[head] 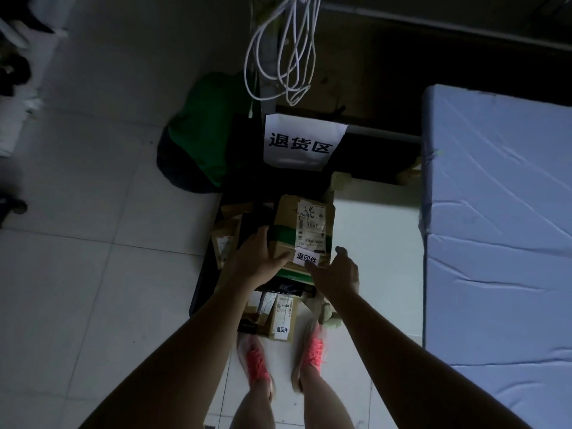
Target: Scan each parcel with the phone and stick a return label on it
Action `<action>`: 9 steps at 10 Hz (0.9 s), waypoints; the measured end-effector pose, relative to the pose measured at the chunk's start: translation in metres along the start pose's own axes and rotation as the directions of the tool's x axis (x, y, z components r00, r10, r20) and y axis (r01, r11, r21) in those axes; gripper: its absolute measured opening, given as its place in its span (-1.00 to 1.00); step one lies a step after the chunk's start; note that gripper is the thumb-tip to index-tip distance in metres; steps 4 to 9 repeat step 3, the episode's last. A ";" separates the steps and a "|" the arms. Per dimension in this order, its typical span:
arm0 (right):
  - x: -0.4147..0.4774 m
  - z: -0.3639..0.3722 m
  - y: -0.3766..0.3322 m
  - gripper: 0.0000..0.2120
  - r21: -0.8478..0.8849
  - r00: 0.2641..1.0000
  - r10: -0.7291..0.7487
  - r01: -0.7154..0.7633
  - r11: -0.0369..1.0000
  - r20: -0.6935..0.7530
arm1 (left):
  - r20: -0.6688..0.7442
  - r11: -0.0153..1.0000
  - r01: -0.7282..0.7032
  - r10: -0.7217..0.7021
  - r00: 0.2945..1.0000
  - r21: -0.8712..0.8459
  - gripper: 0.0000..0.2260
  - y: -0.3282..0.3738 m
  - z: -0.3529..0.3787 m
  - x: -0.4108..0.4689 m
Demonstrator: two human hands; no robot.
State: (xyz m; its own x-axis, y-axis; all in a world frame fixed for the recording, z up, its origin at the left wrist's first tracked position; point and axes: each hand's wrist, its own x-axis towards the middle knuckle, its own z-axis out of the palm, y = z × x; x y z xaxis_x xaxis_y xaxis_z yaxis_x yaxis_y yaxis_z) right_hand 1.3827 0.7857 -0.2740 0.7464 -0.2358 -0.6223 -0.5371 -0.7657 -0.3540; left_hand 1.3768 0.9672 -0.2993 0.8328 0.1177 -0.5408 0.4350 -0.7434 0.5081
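A brown cardboard parcel (301,233) with green tape and a shipping label lies on top of a pile of parcels in a dark bin (202,274). A small white return label (306,257) with black characters sits on its near end. My left hand (258,258) holds the parcel's left near corner, thumb under the label's left edge. My right hand (335,275) is just right of the label, its index fingertip touching the label's lower edge, thumb raised. Another parcel (280,317) lower in the pile carries the same kind of return label (282,329). No phone is visible.
A white paper sign (301,142) with large black characters hangs behind the bin. A green bag (204,134) slumps at the left. White cables (284,51) dangle above. A bed with a blue sheet (501,227) fills the right. My feet in pink shoes (314,351) stand on white tiles.
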 end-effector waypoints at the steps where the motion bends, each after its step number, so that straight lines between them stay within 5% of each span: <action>1: -0.021 -0.030 -0.004 -0.33 -0.107 0.993 -0.118 0.116 0.987 -0.017 | -0.081 0.975 -0.096 0.114 0.990 0.202 -0.28 0.009 -0.027 -0.021; 3: -0.091 -0.118 -0.031 -0.26 -0.435 0.910 -0.407 0.334 0.836 -0.083 | -0.187 0.795 -0.222 0.386 0.903 0.565 -0.38 0.061 -0.106 -0.085; 9: -0.091 -0.118 -0.031 -0.26 -0.435 0.910 -0.407 0.334 0.836 -0.083 | -0.187 0.795 -0.222 0.386 0.903 0.565 -0.38 0.061 -0.106 -0.085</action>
